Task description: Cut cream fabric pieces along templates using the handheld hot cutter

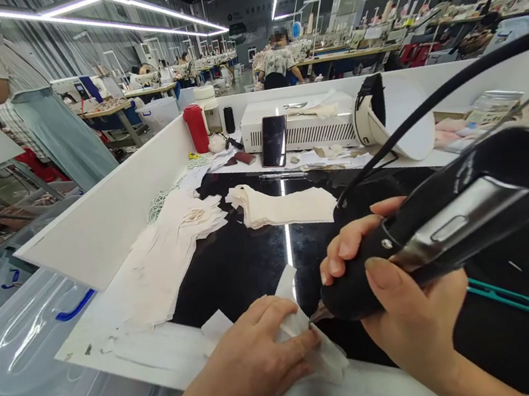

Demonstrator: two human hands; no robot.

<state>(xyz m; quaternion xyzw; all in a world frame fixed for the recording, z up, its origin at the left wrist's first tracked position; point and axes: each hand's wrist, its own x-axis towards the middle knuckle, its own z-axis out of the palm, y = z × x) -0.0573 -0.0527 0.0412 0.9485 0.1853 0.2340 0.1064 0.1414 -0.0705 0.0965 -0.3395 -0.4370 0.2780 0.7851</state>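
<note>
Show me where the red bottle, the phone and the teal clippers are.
red bottle (pixel 196 130), head view, middle of its body
phone (pixel 274 141), head view, centre of its dark screen
teal clippers (pixel 507 297), head view, along the handle

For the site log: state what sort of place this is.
Most likely a garment factory floor. Stacks of cut cream fabric pieces lie on the worktable, rows of workstations run beneath strip lights, and the right hand grips a corded tool.

Fabric stack (pixel 286 206) lies behind the hands — phone (pixel 274 141) farther back, flask (pixel 196 128) to its left.
</note>
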